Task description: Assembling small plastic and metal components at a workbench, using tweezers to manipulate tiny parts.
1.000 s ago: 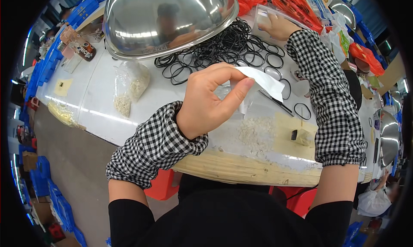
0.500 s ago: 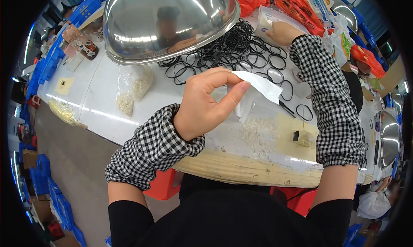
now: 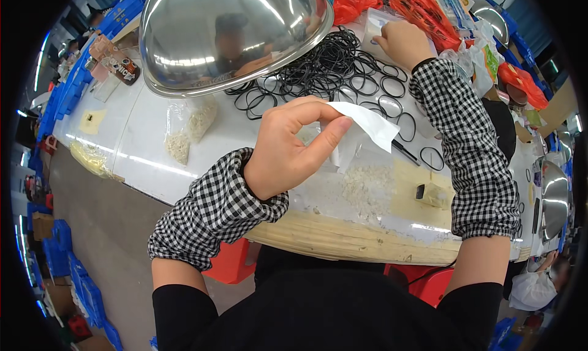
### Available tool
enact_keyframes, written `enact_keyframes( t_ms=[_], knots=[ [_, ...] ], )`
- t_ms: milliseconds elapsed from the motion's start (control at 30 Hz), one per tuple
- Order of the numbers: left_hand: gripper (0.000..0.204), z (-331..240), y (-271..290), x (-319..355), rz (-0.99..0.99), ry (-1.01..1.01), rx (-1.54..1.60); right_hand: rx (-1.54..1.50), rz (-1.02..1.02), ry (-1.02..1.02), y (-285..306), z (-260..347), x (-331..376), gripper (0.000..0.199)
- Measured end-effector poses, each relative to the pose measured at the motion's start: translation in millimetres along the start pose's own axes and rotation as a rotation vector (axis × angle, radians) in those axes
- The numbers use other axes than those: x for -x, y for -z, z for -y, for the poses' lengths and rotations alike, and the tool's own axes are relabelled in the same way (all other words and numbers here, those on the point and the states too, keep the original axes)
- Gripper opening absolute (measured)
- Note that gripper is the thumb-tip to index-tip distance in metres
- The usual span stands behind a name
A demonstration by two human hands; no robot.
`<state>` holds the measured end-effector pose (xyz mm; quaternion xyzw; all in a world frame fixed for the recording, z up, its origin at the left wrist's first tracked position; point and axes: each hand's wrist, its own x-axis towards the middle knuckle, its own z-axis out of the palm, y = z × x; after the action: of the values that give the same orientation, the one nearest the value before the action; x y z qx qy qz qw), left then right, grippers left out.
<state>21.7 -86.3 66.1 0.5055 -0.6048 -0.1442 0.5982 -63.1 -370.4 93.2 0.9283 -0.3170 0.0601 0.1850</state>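
Observation:
My left hand (image 3: 297, 146) is raised over the near part of the table. Its thumb and forefinger pinch one end of a white paper-like slip (image 3: 370, 127), whose free end droops to the right. My right hand (image 3: 405, 44) reaches far right, at a clear plastic container (image 3: 375, 25) with something pale inside. Its fingers are curled in beside the thumb; whatever they hold is hidden. Between the hands and beyond lies a heap of thin black rings (image 3: 321, 63), with several loose ones spread toward me. A black pen-like stick (image 3: 405, 153) rests under the slip's end.
A large shiny metal bowl (image 3: 226, 39), dome up, overhangs the far left of the rings. Clear bags of pale bits (image 3: 179, 148) lie left, and pale flakes (image 3: 367, 189) are scattered near the front edge. A small dark block (image 3: 420, 192) sits on yellowish tape (image 3: 407, 176). Red bags (image 3: 422, 14) crowd the back right.
The metal bowl has shifted slightly left and toward me. My right hand has lifted a little at the container. The left hand has drifted slightly left, still pinching the slip.

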Motion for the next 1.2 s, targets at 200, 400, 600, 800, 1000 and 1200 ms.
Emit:
enact_keyframes(
  t_ms=[200, 400, 600, 800, 1000, 1200],
  knots=[
    [0.010, -3.5, -1.5, 0.2, 0.011, 0.008, 0.024, -0.058, -0.252, -0.004, -21.9, -25.9, -18.1, 0.027],
    [0.010, -2.6, 4.2, 2.9, -0.005, 0.005, 0.011, 0.022, -0.097, 0.071, -27.7, -21.4, -27.9, 0.024],
    [0.011, 1.8, 6.9, 4.7, -0.055, 0.036, 0.061, 0.160, -0.202, 0.189, -41.3, -9.0, -24.1, 0.018],
    [0.015, -3.7, 9.3, 4.4, -0.086, 0.192, 0.268, 0.181, -0.075, 0.135, -16.2, -20.0, -15.3, 0.029],
    [0.019, -18.0, 30.5, 8.9, -0.231, 0.286, 0.415, -1.051, 0.109, 0.471, 66.0, 30.9, 59.8, 0.059],
    [0.024, -40.9, 20.2, 14.6, -0.104, 0.353, 0.446, -1.154, 0.159, 0.353, 102.5, 75.7, 165.4, 0.053]
  ],
)
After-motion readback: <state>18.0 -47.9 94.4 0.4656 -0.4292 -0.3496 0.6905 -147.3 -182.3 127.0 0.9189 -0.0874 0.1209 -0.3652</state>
